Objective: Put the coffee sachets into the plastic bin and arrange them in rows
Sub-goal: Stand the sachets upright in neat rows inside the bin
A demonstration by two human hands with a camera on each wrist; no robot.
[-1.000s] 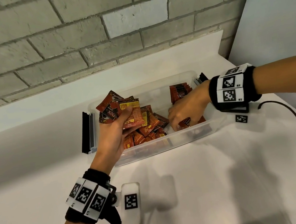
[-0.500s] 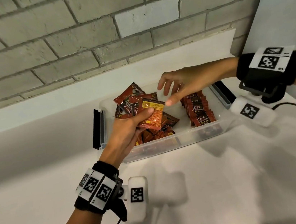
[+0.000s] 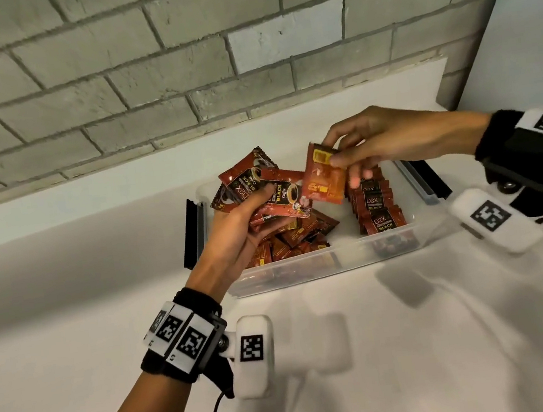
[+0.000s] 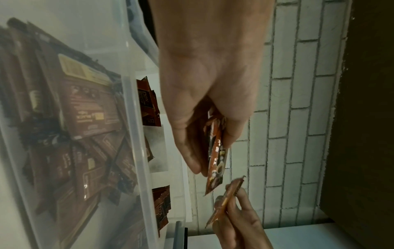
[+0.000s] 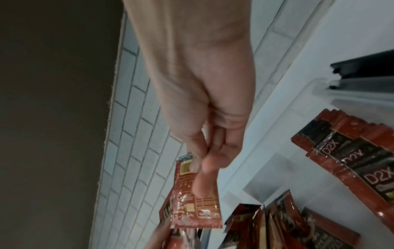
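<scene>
The right hand [image 3: 389,142] pinches one sachet [image 3: 323,178] by its top edge above the bin [image 3: 339,259]; the left hand [image 3: 239,231] clutches a bunch [image 3: 260,186]. It probably faces backward, so turning it to match the row [image 3: 375,206] would help.

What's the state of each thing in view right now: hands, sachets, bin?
left hand: holds a fanned bunch of sachets above the bin.
right hand: pinches a single sachet, back side showing.
plastic bin: open, no lid on.
row of sachets: lined up at the bin's right end.
loose sachets: jumbled heap, bin's left part.
</scene>
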